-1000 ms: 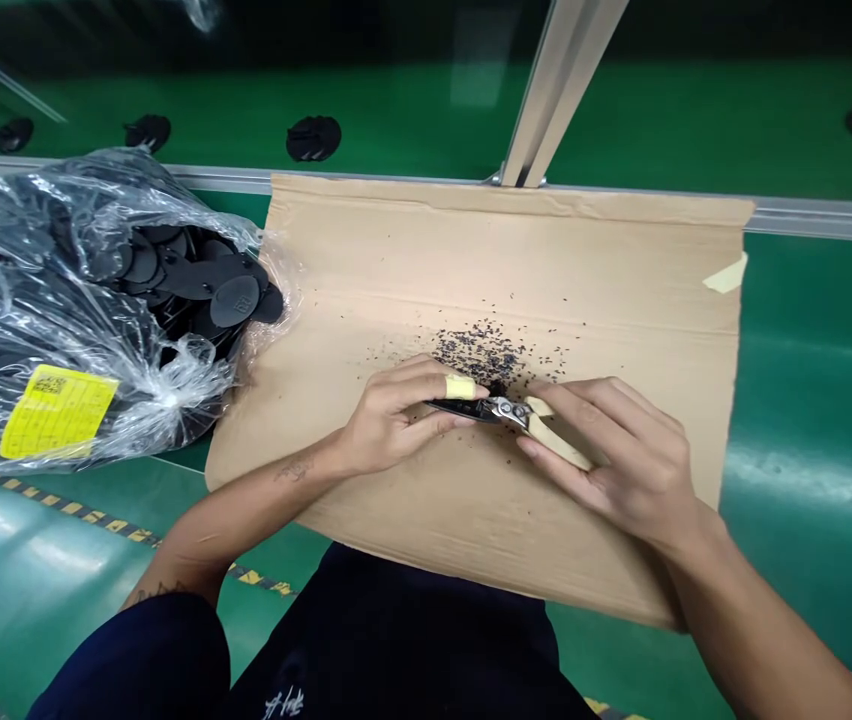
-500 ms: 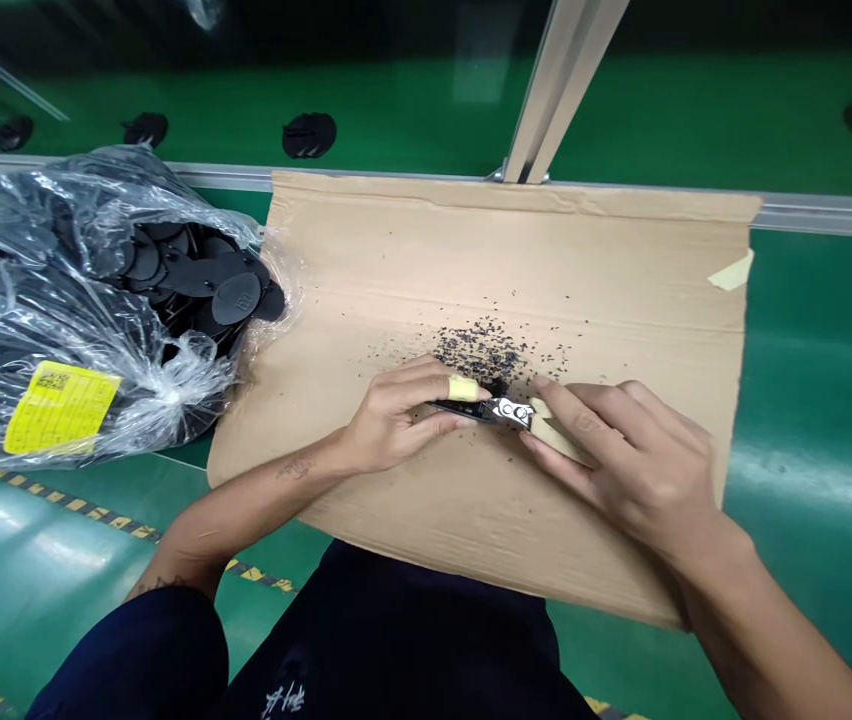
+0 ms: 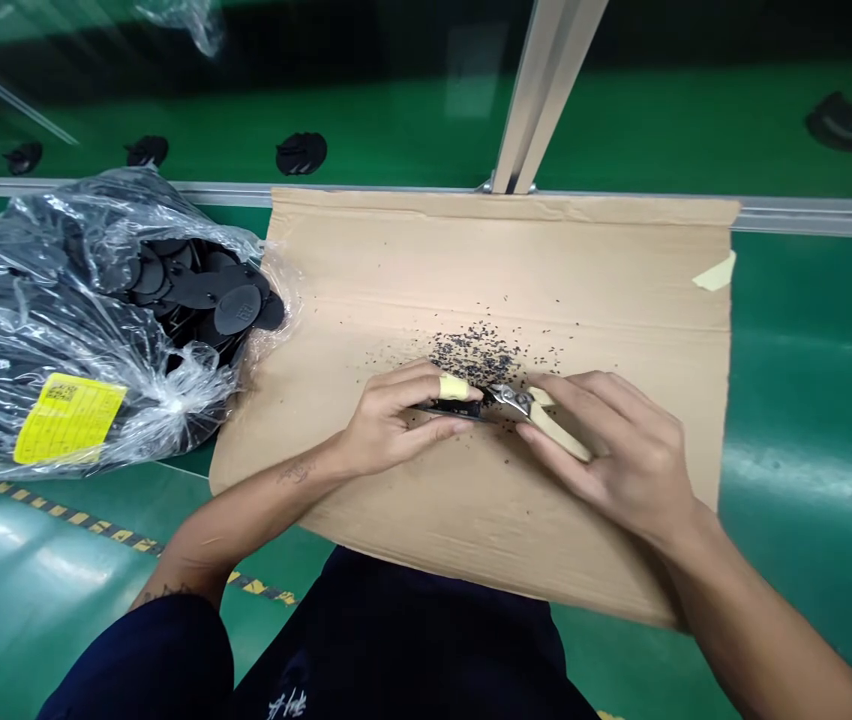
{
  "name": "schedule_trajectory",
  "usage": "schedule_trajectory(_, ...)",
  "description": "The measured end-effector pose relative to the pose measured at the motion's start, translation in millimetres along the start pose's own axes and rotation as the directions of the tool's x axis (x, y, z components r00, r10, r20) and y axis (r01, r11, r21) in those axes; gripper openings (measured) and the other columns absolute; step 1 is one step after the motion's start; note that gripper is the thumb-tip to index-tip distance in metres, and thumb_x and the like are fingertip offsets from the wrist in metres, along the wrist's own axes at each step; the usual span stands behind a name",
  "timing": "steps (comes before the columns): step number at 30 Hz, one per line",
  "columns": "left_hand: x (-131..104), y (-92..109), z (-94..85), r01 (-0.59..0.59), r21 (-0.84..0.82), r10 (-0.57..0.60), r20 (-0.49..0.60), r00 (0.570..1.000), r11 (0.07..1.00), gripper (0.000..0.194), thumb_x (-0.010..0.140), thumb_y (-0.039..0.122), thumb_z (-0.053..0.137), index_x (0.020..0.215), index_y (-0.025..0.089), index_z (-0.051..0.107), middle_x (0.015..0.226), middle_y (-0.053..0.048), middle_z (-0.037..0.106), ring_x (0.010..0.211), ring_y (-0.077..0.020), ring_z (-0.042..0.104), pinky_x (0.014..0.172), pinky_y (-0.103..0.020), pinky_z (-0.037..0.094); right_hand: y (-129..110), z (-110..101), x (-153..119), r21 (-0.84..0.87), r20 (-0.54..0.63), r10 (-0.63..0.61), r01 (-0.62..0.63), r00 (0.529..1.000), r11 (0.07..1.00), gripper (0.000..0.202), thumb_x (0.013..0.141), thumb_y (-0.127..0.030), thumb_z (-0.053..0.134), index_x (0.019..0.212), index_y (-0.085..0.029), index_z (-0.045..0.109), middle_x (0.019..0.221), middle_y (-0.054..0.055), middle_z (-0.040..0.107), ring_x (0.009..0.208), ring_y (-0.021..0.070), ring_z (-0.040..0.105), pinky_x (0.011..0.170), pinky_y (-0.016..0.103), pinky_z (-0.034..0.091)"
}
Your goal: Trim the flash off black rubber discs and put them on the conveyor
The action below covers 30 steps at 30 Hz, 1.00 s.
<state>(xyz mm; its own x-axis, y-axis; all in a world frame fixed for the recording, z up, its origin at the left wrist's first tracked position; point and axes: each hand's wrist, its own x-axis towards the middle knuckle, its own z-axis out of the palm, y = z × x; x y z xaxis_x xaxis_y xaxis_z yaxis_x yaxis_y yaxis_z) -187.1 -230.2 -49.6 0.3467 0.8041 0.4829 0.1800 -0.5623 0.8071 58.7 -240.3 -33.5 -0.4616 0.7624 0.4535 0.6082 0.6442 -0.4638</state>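
Note:
My left hand pinches a flat black plastic part between thumb and fingers. Yellow tape wraps one of its fingers. In my right hand is a pair of side cutters with cream handles. The cutters' metal jaws are at the right end of the black part; whether they touch it I cannot tell. Just beyond both hands, many tiny black trimmings lie scattered on a cardboard sheet.
A clear plastic bag with a yellow label lies at left, black disc-shaped parts showing at its mouth. Behind the cardboard runs a metal rail with an upright post. Another black part is beyond the rail.
The side cutters have tilted, and their jaws have moved slightly away from the black plastic part, with the handles spread wider. The left hand keeps its hold; the whole view has shifted a little.

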Motion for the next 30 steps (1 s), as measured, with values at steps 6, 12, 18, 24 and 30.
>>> schedule_trajectory(6, 0, -5, 0.4, -0.04, 0.129, 0.039, 0.01, 0.999, 0.991, 0.022, 0.092, 0.03, 0.074, 0.111, 0.02, 0.076, 0.092, -0.006, 0.077, 0.085, -0.0147, 0.066, 0.077, -0.03, 0.053, 0, 2, 0, -0.212, -0.014, -0.083, 0.078, 0.996, 0.974, 0.039, 0.089, -0.027, 0.074, 0.125, -0.018, 0.064, 0.093, 0.008, 0.074, 0.074, 0.0209, 0.065, 0.065, 0.034, 0.054)
schedule_trajectory(12, -1, -4, -3.5, 0.068, 0.132, -0.052, -0.124, 0.991, 0.989, 0.024, 0.088, 0.033, 0.078, 0.107, 0.017, 0.076, 0.089, -0.004, 0.077, 0.077, -0.0121, 0.061, 0.071, -0.026, 0.051, -2, -5, 1, 0.178, 0.005, 0.132, -0.131, 0.991, 0.975, 0.034, 0.089, -0.025, 0.074, 0.122, -0.023, 0.066, 0.111, 0.011, 0.074, 0.099, 0.0265, 0.072, 0.078, 0.039, 0.062)
schedule_trajectory(18, -5, -4, 2.6, 0.118, -0.044, -0.12, -0.054, 0.991, 0.992, 0.023, 0.088, 0.028, 0.078, 0.105, 0.015, 0.069, 0.098, -0.007, 0.077, 0.089, -0.0145, 0.073, 0.081, -0.025, 0.058, -8, 1, 0, 0.288, 0.111, -0.047, 0.013, 0.993, 0.957, 0.033, 0.091, -0.027, 0.072, 0.122, -0.019, 0.066, 0.13, 0.017, 0.069, 0.116, 0.0266, 0.07, 0.092, 0.041, 0.061)
schedule_trajectory(24, -4, -9, 2.6, -0.11, 0.282, 0.098, 0.057, 0.994, 0.953, 0.024, 0.093, 0.02, 0.068, 0.116, 0.016, 0.069, 0.096, -0.008, 0.075, 0.085, -0.016, 0.068, 0.075, -0.029, 0.057, -12, 9, -8, -0.126, 0.063, -0.269, 0.275, 0.961, 0.953, 0.032, 0.089, -0.029, 0.075, 0.119, -0.017, 0.068, 0.12, 0.014, 0.076, 0.094, 0.0228, 0.071, 0.067, 0.035, 0.052)
schedule_trajectory(30, -3, -9, 1.7, -0.099, 0.225, 0.086, 0.069, 0.994, 0.969, 0.022, 0.093, 0.017, 0.065, 0.114, 0.015, 0.071, 0.096, -0.009, 0.076, 0.085, -0.015, 0.07, 0.075, -0.027, 0.058, -10, -5, -7, 0.09, -0.043, -0.224, 0.228, 0.974, 0.97, 0.048, 0.089, -0.031, 0.075, 0.133, -0.019, 0.061, 0.121, 0.016, 0.073, 0.099, 0.0249, 0.072, 0.071, 0.037, 0.057)
